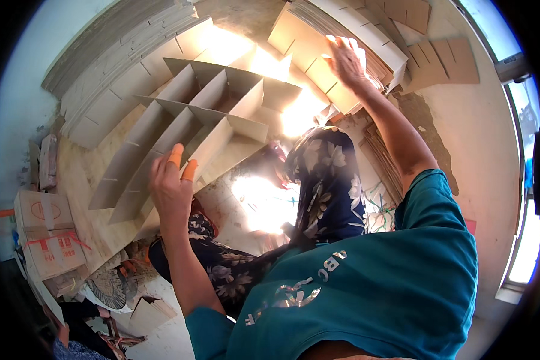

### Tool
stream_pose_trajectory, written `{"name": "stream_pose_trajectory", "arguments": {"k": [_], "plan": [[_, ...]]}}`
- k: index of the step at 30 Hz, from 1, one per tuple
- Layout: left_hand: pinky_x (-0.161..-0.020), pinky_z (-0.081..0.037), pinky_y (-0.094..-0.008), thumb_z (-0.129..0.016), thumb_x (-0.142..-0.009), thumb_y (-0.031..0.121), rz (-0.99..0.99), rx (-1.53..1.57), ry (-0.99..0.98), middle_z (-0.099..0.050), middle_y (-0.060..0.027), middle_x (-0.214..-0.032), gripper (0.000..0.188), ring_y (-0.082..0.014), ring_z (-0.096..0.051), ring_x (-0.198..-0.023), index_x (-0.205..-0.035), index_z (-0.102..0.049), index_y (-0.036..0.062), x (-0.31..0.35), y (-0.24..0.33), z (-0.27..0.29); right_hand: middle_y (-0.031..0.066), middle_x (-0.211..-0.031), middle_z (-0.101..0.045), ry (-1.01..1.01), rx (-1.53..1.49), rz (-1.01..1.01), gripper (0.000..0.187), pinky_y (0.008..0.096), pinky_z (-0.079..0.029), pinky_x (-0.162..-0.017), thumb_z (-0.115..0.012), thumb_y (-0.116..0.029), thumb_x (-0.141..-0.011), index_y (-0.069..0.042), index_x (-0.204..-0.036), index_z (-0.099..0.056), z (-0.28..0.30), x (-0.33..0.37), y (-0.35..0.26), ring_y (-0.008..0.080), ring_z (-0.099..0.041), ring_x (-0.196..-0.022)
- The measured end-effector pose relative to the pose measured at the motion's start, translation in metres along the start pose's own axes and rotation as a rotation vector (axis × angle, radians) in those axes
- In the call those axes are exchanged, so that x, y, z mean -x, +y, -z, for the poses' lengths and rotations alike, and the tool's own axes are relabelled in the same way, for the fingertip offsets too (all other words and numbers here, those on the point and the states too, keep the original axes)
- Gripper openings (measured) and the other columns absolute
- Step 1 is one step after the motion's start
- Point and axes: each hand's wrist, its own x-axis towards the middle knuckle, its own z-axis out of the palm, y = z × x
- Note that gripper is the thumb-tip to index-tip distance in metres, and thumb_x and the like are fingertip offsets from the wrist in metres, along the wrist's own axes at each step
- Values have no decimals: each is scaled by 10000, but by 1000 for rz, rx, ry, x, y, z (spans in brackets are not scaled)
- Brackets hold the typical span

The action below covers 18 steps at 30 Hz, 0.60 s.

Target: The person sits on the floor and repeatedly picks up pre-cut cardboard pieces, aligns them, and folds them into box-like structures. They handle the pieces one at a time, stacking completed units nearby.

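A grid-shaped cardboard divider (192,111), made of crossing slotted strips, stands on a wooden board (84,174) to the left. My left hand (173,187) is closed at its near side, gripping a strip. Orange covers sit on two of its fingertips. Over to the right, my right hand (347,63) is raised at the stack of slotted cardboard sheets (318,72). Its fingers are apart and slightly bent, with nothing visible in them. Whether its fingertips touch the sheets I cannot tell.
Tall piles of cardboard strips (114,84) line the far left. Slotted sheets (444,63) lean at the right wall. A taped carton (48,234) stands at the left edge, with another person's dark sleeve (78,311) below it. Bright sunlight washes out patches of floor.
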Motion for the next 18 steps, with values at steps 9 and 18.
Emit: {"name": "stream_pose_trajectory", "arguments": {"k": [9, 18], "plan": [[-761, -462, -385, -701, -744, 119, 122, -24, -24, -644, -127, -935, 320, -292, -575, -854, -1020, -621, -21, 13, -10, -1, 161, -876, -565, -142, -201, -90, 342, 391, -440, -711, -702, -247, -739, -60, -929, -488, -20, 12, 63, 322, -554, -839], [-746, -459, -399, -715, -715, 137, 233, 53, -52, -635, -153, -894, 316, -321, -578, -830, -990, -644, -1, 20, -24, -2, 169, -708, -608, 33, -334, -300, 290, 443, -436, -602, -622, -317, -825, -58, -876, -504, 39, -10, 20, 368, -594, -672]]}}
